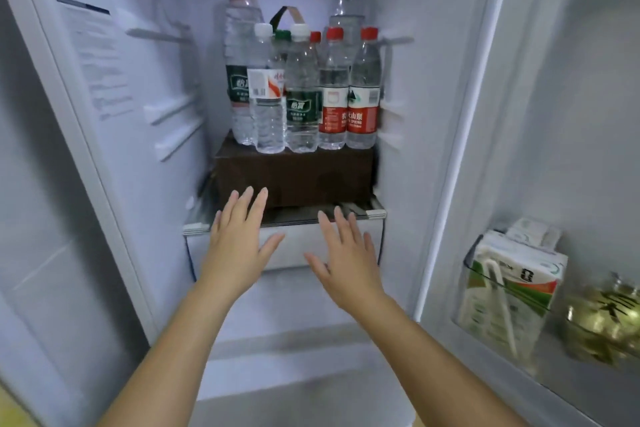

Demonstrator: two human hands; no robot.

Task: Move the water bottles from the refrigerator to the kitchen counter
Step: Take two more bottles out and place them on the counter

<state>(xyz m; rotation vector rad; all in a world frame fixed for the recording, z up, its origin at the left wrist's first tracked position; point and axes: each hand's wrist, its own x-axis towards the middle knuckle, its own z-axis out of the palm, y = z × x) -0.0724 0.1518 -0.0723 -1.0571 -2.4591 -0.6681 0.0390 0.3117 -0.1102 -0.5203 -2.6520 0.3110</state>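
Refrigerator walls are glowing white around an open compartment. Both the left hand [239, 237] and the right hand [346, 253] are reaching in, fingers straight and spread, holding nothing, hovering just before the shelf edge [374, 213]. Above and beyond them the water bottles [301, 94] are standing upright, long axes vertical, clustered on a brown box [294, 173]. The left hand is lying slightly higher and nearer. To the right, a carton [512, 288] is sitting in the door bin.
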